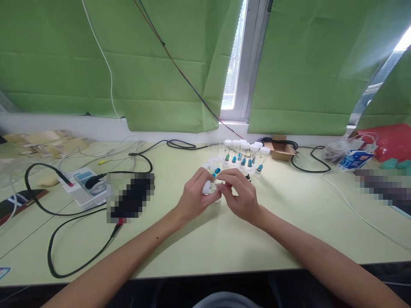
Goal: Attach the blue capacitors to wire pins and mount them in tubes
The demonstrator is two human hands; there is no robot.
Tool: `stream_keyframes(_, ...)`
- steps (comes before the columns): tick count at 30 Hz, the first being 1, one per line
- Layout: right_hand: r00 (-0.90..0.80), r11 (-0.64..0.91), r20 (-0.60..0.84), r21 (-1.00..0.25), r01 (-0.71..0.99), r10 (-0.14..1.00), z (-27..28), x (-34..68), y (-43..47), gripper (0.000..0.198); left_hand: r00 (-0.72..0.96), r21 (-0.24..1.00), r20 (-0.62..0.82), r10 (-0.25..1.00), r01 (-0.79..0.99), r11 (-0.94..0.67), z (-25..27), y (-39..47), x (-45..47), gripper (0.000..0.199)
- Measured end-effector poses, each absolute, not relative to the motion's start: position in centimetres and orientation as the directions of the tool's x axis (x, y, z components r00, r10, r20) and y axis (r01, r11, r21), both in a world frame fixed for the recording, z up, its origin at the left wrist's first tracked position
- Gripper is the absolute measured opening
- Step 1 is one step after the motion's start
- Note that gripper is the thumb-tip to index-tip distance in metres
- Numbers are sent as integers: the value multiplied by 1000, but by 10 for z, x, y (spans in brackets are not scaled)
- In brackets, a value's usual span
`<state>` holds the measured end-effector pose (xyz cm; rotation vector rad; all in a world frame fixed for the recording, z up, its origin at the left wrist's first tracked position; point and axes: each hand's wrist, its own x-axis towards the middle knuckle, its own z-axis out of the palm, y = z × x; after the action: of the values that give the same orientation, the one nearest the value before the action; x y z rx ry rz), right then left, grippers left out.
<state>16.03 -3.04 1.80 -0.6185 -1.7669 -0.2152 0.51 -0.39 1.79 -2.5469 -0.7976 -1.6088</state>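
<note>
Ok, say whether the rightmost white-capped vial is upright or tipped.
Upright: the vial stands on the table, its white cap on top.

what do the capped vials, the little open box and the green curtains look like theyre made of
Capped vials: clear, smooth glass or plastic, can't tell which; blue pieces show through. Open box: probably matte cardboard, judging by dull brown walls. Green curtains: likely matte fabric, given soft folds, creases.
</note>
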Motion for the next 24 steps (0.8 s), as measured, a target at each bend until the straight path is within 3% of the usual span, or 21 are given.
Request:
stream_keyframes(6,-84,766,871,-375,522,484,12,161,-25,16,207,420,793,572,495,-761,24,-1,3,14)
stream_keyframes(10,-192,706,737,-488,513,648,-3,161,-18,32,135,564,706,695,486,-668,23,4,-1,12)
stream_keyframes(13,-278,662,628,-532,527,726,-13,160,-16,45,125,595,678,724,485,-641,20,7,-3,12)
stream_keyframes(18,-374,618,494,-584,526,785,-19,156,-16,31,175,576,665,726,498,-648,17,11,-4,11)
stream_keyframes(24,-362,604,488,-573,554,794,-20,156,-15,28,224,647,546,807,499,-576,18,15,-6,18)
